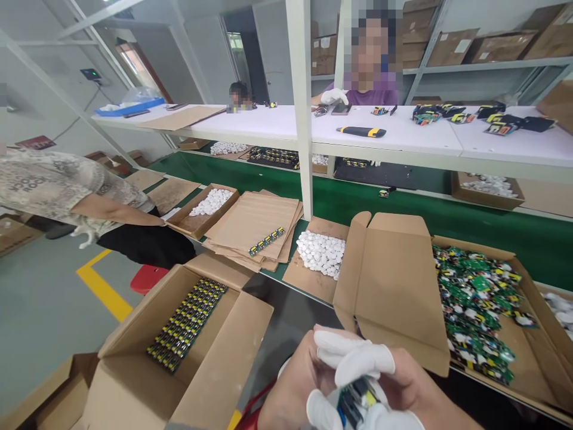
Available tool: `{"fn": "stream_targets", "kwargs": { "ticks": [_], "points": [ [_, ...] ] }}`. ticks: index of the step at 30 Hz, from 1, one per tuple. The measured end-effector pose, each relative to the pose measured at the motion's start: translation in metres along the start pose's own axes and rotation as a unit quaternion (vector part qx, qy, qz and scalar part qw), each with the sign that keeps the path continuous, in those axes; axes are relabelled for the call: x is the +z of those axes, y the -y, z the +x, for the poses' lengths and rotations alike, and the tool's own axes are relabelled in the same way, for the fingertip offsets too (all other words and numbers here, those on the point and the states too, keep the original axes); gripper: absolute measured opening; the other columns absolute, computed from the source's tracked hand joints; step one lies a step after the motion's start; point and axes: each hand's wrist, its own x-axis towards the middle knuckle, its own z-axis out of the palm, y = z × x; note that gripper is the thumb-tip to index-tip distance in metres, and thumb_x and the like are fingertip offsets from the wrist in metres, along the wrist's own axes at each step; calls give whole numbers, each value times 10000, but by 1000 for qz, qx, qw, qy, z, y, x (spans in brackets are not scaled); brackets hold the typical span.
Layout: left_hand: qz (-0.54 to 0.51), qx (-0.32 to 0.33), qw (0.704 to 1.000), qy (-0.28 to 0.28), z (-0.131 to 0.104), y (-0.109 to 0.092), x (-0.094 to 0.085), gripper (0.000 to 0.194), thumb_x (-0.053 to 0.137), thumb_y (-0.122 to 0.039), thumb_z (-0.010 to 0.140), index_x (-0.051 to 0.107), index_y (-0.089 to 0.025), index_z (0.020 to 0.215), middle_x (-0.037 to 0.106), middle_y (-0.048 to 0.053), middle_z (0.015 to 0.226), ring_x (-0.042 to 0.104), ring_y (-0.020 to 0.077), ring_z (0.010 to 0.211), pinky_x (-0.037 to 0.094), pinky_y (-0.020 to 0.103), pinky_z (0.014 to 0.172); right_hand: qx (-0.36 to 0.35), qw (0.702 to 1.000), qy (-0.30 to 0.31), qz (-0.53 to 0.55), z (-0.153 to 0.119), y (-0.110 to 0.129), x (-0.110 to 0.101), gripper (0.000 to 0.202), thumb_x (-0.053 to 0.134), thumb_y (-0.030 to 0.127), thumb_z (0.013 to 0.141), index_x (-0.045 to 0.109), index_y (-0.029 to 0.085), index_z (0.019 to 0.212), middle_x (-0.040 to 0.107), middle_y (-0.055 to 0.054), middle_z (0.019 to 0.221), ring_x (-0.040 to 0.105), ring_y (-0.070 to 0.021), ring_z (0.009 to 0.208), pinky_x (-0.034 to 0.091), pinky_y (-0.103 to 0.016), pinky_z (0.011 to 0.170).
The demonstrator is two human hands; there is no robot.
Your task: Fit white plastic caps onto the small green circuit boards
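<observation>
While the green conveyor belt (403,209) is running across the bench, corrugated cardboard boxes are sitting along its near edge. The largest, an open carton (528,358) at the right, is holding a loose heap of green circuit boards (474,310). A second open box (134,370) at the lower left is carrying neat rows of yellow-and-black assembled parts (188,322). A shallow tray (308,275) between them is cradling round white plastic caps (321,252). At the bottom edge, the left hand (295,382) and right hand (403,382), with white fabric covers on the fingertips, are pressing together and clamping a small green circuit board (356,399) between them.
</observation>
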Motion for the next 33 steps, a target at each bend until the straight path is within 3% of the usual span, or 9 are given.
{"fn": "stream_targets", "kwargs": {
  "ticks": [3, 6, 12, 15, 18, 20, 24, 30, 33],
  "points": [
    [43, 0, 999, 33, 10, -3, 11, 370, 780, -342, 635, 698, -190, 962, 683, 86, 868, 621, 262, 882, 456, 367, 845, -20, 998, -28, -53, -2, 0, -6, 389, 725, 531, 650, 697, 348, 992, 665, -95, 1080, 625, -277, 1014, 520, -380, 822],
    [94, 2, 995, 45, 19, -6, 20, 359, 841, -274, 533, 714, -170, 852, 678, 80, 833, 612, 254, 865, 466, 344, 819, -28, 993, -38, -110, 1, 6, -11, 347, 731, 532, 642, 715, 290, 891, 686, -81, 925, 642, -244, 914, 516, -355, 819],
    [86, 32, 996, 14, 18, 13, 12, 474, 864, -248, 494, 680, -183, 925, 670, 41, 819, 604, 209, 854, 462, 293, 783, -8, 996, -11, -89, 4, 8, -11, 256, 699, 434, 715, 650, 185, 681, 647, -51, 708, 606, -163, 680, 507, -276, 651],
    [95, 33, 995, -13, 14, 19, 8, 549, 883, -278, 462, 660, -193, 957, 667, 37, 855, 599, 203, 855, 458, 284, 764, -28, 993, -34, -106, 0, 1, -14, 233, 685, 430, 731, 669, 199, 760, 679, -70, 798, 634, -196, 790, 517, -317, 744],
    [97, 40, 993, -46, 15, 21, 8, 565, 846, -473, 472, 661, -184, 921, 660, 33, 829, 591, 183, 792, 455, 265, 700, -71, 982, -65, -161, -3, -6, -20, 252, 629, 443, 781, 685, 224, 894, 683, -88, 966, 622, -214, 929, 493, -354, 861],
    [85, 44, 994, -46, 18, 24, 8, 560, 814, -547, 475, 662, -176, 867, 641, 17, 747, 571, 148, 697, 437, 237, 623, -77, 982, -55, -164, -5, -8, -25, 308, 553, 471, 830, 679, 227, 967, 675, -90, 974, 623, -177, 801, 518, -320, 776],
    [35, 35, 998, -45, 21, 31, 13, 459, 837, -474, 495, 639, -175, 780, 582, -23, 626, 465, 59, 528, 327, 164, 476, -36, 995, -21, -89, -11, -11, -32, 339, 545, 461, 838, 643, 222, 1059, 641, -88, 1012, 535, -87, 544, 481, -229, 521],
    [47, 50, 993, -97, 15, 51, 27, 491, 848, -473, 475, 636, -155, 782, 519, -35, 527, 451, 70, 512, 321, 185, 491, -25, 995, 4, -91, -26, -17, -44, 340, 595, 384, 815, 626, 202, 1101, 630, -77, 932, 553, -84, 552, 463, -207, 503],
    [44, 51, 985, -161, 17, 67, 38, 511, 874, -465, 398, 624, -142, 705, 547, -28, 547, 450, 68, 518, 329, 187, 489, -28, 993, 8, -112, -37, -14, -54, 336, 631, 363, 785, 637, 188, 1073, 628, -68, 894, 550, -82, 541, 461, -201, 495]
  ]
}}
